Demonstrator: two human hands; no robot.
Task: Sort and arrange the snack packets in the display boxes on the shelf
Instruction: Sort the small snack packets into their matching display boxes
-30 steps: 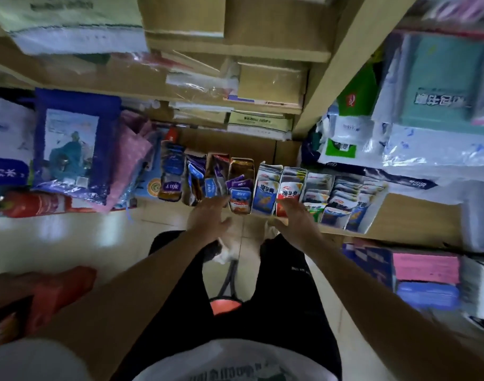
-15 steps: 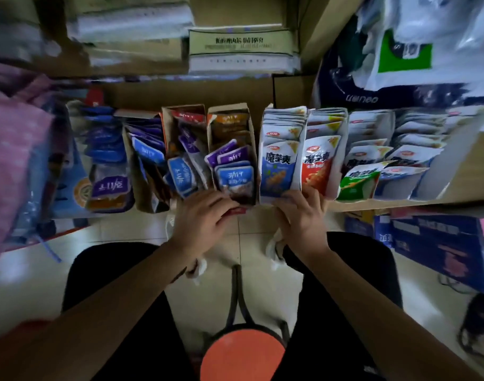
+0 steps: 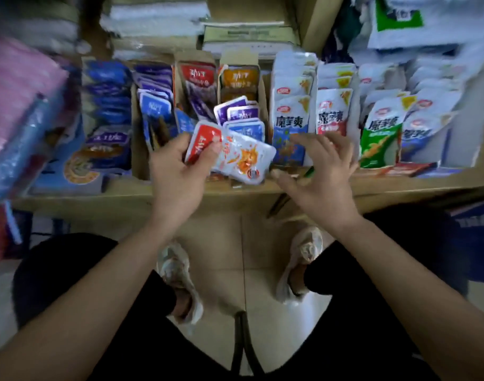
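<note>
My left hand [image 3: 177, 171] grips two small snack packets in front of the display boxes: a red one [image 3: 203, 143] and a white one with orange print [image 3: 242, 159]. Behind them a cardboard display box [image 3: 239, 61] holds purple and blue packets [image 3: 242, 114] leaning forward. My right hand [image 3: 317, 171] hovers with fingers spread and holds nothing, just before the tall blue packets [image 3: 290, 125]. Red-labelled packets [image 3: 331, 116] and green packets [image 3: 380, 136] stand in rows to the right.
A wooden shelf edge [image 3: 125, 193] runs across under the boxes. More boxes of blue packets [image 3: 107, 105] stand at left, beside pink wrapped goods [image 3: 18, 94]. Stacked cartons sit above. My knees, shoes and a stool lie below on the tiled floor.
The view has come closer to the shelf. My left hand has lifted a red and a white packet out of the box area. My right hand has let go of the tall packets and spread open.
</note>
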